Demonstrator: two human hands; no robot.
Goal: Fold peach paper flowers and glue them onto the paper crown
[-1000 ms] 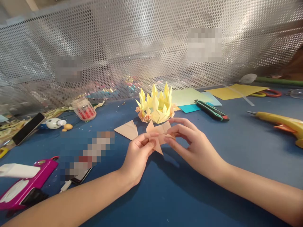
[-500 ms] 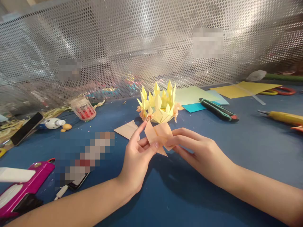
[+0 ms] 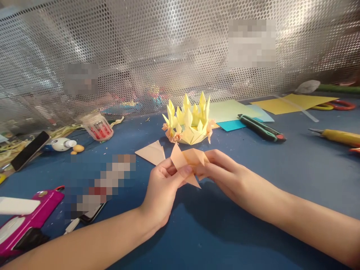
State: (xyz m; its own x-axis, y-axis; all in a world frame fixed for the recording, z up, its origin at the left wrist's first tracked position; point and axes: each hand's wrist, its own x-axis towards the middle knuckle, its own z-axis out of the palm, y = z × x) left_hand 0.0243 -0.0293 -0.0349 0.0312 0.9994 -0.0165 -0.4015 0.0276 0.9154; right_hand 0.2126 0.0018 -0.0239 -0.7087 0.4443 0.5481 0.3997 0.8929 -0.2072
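Observation:
A peach sheet of origami paper (image 3: 194,156), creased into angled flaps, is held above the table between both hands. My left hand (image 3: 165,182) pinches its left part, thumb on top and fingers underneath. On the other side my right hand (image 3: 233,170) grips the right edge, its fingertips partly hidden behind a fold. Just beyond stands a yellow folded-paper crown (image 3: 188,122) with pointed tips and small peach paper flowers on its sides. A flat peach paper piece (image 3: 152,152) lies behind my left hand.
On the blue table (image 3: 281,180), a green utility knife (image 3: 261,127), coloured paper sheets (image 3: 292,104) and a yellow-handled tool (image 3: 341,137) lie to the right. Leftward are a clear jar (image 3: 98,126), a white bottle (image 3: 60,144), phones and a magenta device (image 3: 36,213). Perforated metal panel (image 3: 157,45) behind.
My right fingers have bent the paper's right side into a sharper fold. My left index finger has moved down from the upper edge to behind the paper. The view has shifted slightly.

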